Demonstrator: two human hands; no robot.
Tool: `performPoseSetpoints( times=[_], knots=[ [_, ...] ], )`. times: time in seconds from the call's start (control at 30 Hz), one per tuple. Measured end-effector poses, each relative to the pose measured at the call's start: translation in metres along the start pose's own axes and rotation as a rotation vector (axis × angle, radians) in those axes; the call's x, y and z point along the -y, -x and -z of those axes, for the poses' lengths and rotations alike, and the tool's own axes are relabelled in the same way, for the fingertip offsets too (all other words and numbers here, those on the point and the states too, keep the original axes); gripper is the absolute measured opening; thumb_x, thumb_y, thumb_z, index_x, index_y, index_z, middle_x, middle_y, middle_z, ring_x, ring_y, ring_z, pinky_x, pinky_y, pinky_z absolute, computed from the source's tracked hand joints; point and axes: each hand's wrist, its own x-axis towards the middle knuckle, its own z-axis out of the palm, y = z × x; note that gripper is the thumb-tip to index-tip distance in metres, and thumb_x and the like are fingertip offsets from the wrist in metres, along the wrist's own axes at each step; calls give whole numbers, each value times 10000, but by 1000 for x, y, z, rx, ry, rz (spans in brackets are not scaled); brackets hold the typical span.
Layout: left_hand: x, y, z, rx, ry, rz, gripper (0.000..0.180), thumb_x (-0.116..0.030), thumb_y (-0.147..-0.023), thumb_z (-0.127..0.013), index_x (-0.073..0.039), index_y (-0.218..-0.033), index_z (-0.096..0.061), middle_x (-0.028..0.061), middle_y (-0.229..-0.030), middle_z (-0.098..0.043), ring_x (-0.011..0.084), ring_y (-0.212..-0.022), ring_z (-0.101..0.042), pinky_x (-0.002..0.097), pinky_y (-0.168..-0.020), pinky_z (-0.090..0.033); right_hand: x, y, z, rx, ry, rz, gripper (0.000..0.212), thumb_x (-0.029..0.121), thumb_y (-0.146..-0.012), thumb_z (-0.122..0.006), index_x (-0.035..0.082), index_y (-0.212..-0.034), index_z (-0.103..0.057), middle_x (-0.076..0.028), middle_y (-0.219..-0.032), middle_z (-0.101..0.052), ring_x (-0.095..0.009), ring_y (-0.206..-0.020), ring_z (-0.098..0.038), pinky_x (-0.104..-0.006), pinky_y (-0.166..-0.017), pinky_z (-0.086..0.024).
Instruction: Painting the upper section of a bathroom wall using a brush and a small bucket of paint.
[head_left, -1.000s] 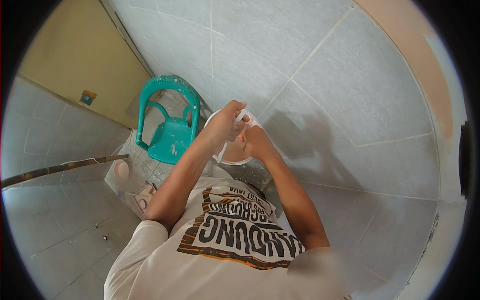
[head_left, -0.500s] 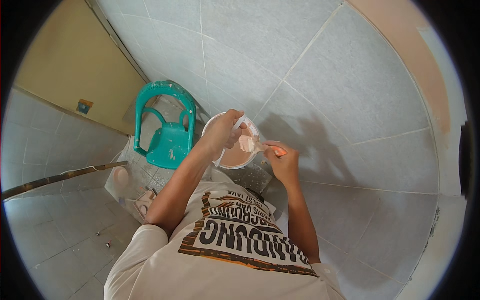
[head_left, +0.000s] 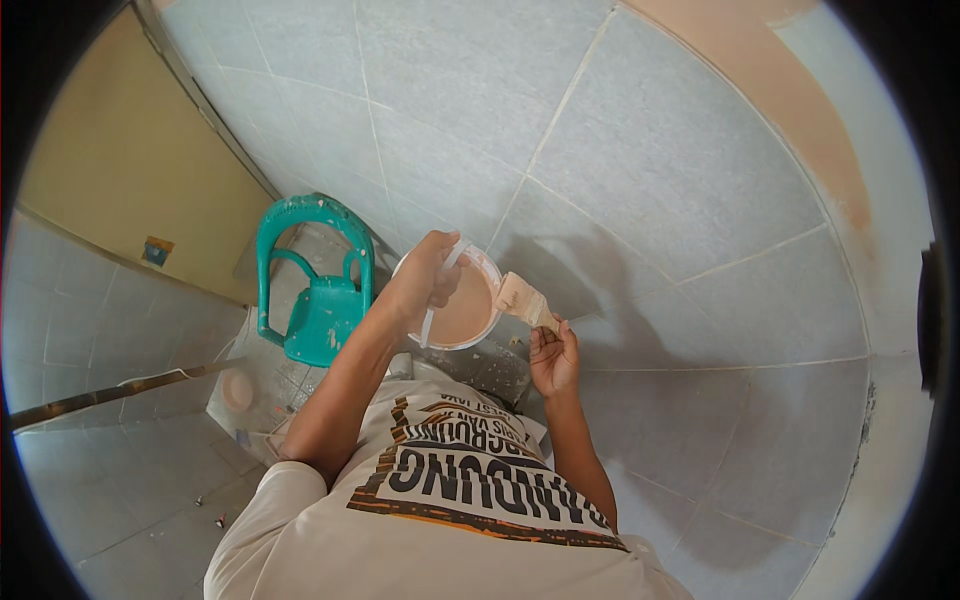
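Left hand [head_left: 432, 275]: I see fingers wrapped round the white handle [head_left: 428, 327].
Bucket [head_left: 455, 347]: under that hand, peach paint [head_left: 468, 310] inside.
Right hand [head_left: 556, 362]: fingers pinching the brush [head_left: 523, 301].
Brush: paint-coated, by the bucket's right rim; I can't tell whether they touch.
Chair [head_left: 325, 312]: green, spotted, left of the bucket.
Wall [head_left: 450, 140]: grey tile, beyond the bucket.

Off-white short-sleeved shirt [head_left: 400, 560]; black-and-orange block-letter chest print [head_left: 475, 480].
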Motion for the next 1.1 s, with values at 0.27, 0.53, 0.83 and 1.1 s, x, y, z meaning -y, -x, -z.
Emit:
performPoseSetpoints(
  times=[0.27, 0.53, 0.83, 1.1],
  knots=[
    [14, -9, 10, -7, 29, 13, 371, -441, -913, -378, -102, -839, -509, -87, -536, -317, 46, -434, -243, 231, -415, -186, 20, 0, -49, 126, -215, 104, 223, 218, -944, -588, 17, -1037, -610, -118, -1029, -665, -185, -924, -653, -315, -804, -579],
    [30, -25, 30, 48, 79, 75, 375, -459, -905, -415, -111, -824, -527, -73, -522, -355, 54, -411, -261, 232, -387, -174, 190, 31, -262, 368, 599, 1079, 146, 114, -942, -546, -15, -987, -598, -141, -1060, -619, -238, -844, -660, -384, -706, -609],
    [41, -43, 37, 75, 81, 144, 377, -462, -873, -451, -89, -837, -491, -64, -517, -331, 65, -407, -249, 251, -406, -165, 324, 103, -521, 523, 1241, 1666, 279, 189, -890, -656, -75, -980, -659, -91, -864, -670, -147, -784, -666, -260, -723, -557],
    [48, -58, 48, 66, 123, 153, 393, -445, -857, -425, -55, -822, -459, -64, -504, -299, 73, -384, -235, 259, -391, -158, 370, 125, -646, 482, 1787, 2061, 268, 259, -861, -684, 18, -979, -689, -50, -823, -677, -117, -769, -654, -261, -735, -527]
  ],
)
